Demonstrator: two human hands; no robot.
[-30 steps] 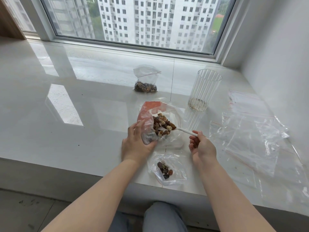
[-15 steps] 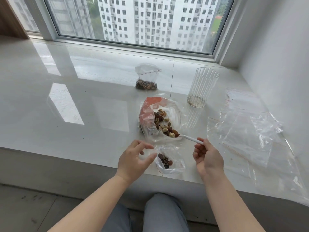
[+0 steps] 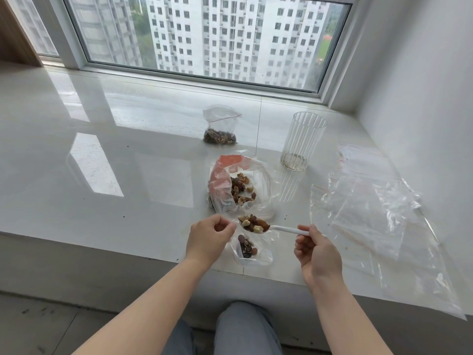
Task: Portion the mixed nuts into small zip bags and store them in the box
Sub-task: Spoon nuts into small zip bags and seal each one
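The sill [image 3: 76, 162] serves as the worktop, a broad glossy slab with everything gathered toward its near right part. Largest on it are the spare bags [image 3: 378, 213], a loose flat pile at about 3 o'clock from the hands, probably kept there so the right hand can draw the next one without crossing the work. At 1 o'clock the glass [image 3: 303, 140] stands upright and almost empty, only a trace of crumbs at its bottom.

At 12 o'clock, just beyond the hands, the nut bag [image 3: 239, 187] lies slumped with its mouth spread open toward the person, a sensible way to leave it for repeated scooping. Its red-orange panel may be a label, but no writing on it can be read. Farther off, also at 12 o'clock, a filled bag [image 3: 221, 126] with a red zip line stands on its own, well apart, seemingly a finished portion set aside. No box shows.

The small bag [image 3: 249, 248] sits at the sill's near edge between the hands, holding a few nuts. The left hand [image 3: 208, 235] pinches its upper edge between thumb and fingertips, I judge to keep the mouth open. The right hand [image 3: 316, 248] pinches the handle of the spoon [image 3: 256, 225], held level so its heaped load stays on, right over that mouth, at 9 o'clock from the right hand.
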